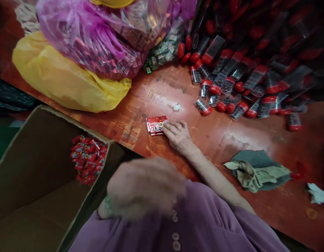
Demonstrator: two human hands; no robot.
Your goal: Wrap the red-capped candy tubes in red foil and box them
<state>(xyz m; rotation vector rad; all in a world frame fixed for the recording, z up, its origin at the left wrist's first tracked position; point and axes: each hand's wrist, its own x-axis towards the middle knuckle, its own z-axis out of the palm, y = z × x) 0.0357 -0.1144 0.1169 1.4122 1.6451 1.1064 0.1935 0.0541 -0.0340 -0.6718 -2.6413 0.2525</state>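
Observation:
My right hand [179, 137] rests on the table, its fingers bunched over the right end of a small stack of flat red printed packets [156, 125]. What the fingertips grip underneath is hidden. My left hand [144, 185], with a green bead bracelet at the wrist, is raised in front of my chest and smeared by motion. Whether anything is in it does not show. Below and left of the packets, many similar red pieces [88, 159] lie heaped inside an open cardboard box [33, 168].
Clear tubes with red caps [219, 84] are piled at the right back. A yellow bag [64, 77], a purple bag [98, 38] and green packets [167, 45] stand at the back left. A grey-green cloth [264, 168] and a white scrap [318, 193] lie at right.

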